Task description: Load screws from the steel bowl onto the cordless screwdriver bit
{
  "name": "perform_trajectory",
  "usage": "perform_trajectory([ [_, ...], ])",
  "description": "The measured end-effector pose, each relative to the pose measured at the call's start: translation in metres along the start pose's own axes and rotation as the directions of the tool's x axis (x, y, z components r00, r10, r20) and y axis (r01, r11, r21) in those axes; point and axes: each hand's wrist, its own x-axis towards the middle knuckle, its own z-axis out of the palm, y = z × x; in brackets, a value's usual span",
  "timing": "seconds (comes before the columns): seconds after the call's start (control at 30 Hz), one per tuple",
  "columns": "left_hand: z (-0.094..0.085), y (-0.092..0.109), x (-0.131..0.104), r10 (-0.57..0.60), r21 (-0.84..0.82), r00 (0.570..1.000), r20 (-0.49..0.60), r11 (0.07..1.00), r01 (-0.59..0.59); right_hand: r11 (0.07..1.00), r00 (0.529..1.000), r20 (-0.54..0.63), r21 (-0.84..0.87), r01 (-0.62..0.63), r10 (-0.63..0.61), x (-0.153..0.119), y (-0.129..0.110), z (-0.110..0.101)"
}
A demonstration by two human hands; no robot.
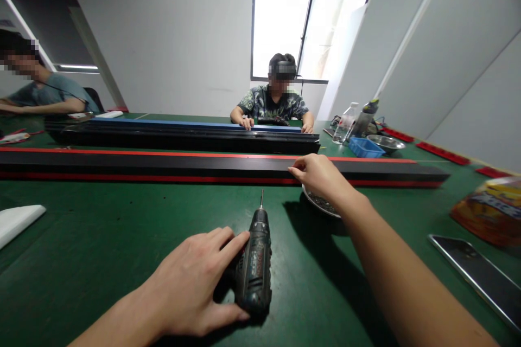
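My left hand (199, 265) is closed around the handle side of a dark cordless drill (257, 265), which lies on its side on the green table. Its thin bit points away from me toward a long black bar with red edges (228, 165). My right hand (317, 173) is raised over a metal bowl (325, 209) of small dark pieces, perhaps screws. Thumb and fingertips are pinched together close to the bar's front side. Whatever sits between them, if anything, is too small to make out. My hand and forearm hide part of the bowl.
Behind the bar lie more long black profiles (183, 138), with a person (280, 95) working behind them. Another person (49, 95) sits at left. A phone (476, 274) and an orange bag (490, 211) lie right; a blue basket (364, 147) and bottle (345, 123) stand farther back.
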Motion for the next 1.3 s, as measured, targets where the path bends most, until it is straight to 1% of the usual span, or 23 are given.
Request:
perform_trajectory([
  [0.13, -0.002, 0.001, 0.000, 0.010, 0.003, 1.000, 0.002, 1.000, -0.010, 0.990, 0.992, -0.020, 0.064, 0.129, -0.128, -0.005, -0.027, 0.020],
  [0.23, -0.003, 0.002, 0.001, 0.021, -0.006, 1.000, 0.010, 1.000, -0.021, 0.974, 0.986, -0.026, 0.155, 0.168, -0.166, -0.007, -0.035, 0.041],
  [0.37, -0.004, 0.002, 0.001, 0.019, -0.012, 1.000, 0.009, 1.000, -0.019, 0.947, 0.987, -0.065, 0.279, 0.158, -0.145, -0.008, -0.035, 0.072],
  [0.47, -0.003, 0.001, 0.001, 0.025, -0.014, 1.000, 0.011, 1.000, -0.025, 0.921, 0.987, -0.135, 0.365, 0.134, -0.090, -0.007, -0.029, 0.095],
  [0.53, -0.002, 0.000, 0.000, 0.027, -0.012, 1.000, 0.013, 1.000, -0.027, 0.886, 0.984, -0.173, 0.448, 0.119, -0.045, -0.005, -0.024, 0.110],
  [0.6, -0.002, 0.000, 0.000, 0.027, -0.006, 1.000, 0.010, 1.000, -0.027, 0.832, 0.986, -0.168, 0.547, 0.091, 0.003, -0.002, -0.019, 0.121],
  [0.67, -0.002, 0.000, 0.000, 0.028, -0.003, 1.000, 0.007, 1.000, -0.028, 0.776, 0.992, -0.117, 0.630, 0.045, 0.037, 0.000, -0.013, 0.129],
  [0.73, -0.002, 0.000, 0.001, 0.029, -0.003, 1.000, 0.008, 1.000, -0.029, 0.738, 0.998, -0.053, 0.675, 0.015, 0.027, 0.003, -0.008, 0.133],
  [0.8, -0.003, 0.000, 0.002, 0.030, 0.000, 0.999, 0.012, 1.000, -0.030, 0.724, 1.000, -0.020, 0.689, 0.013, 0.000, 0.003, -0.005, 0.134],
  [1.03, -0.004, 0.001, 0.001, 0.035, 0.008, 0.999, 0.013, 0.999, -0.035, 0.739, 0.999, -0.025, 0.673, 0.042, -0.034, 0.002, -0.005, 0.131],
  [1.3, -0.004, 0.001, 0.001, 0.040, 0.011, 0.999, 0.009, 0.999, -0.040, 0.773, 0.999, -0.048, 0.633, 0.048, -0.023, -0.003, -0.010, 0.127],
])
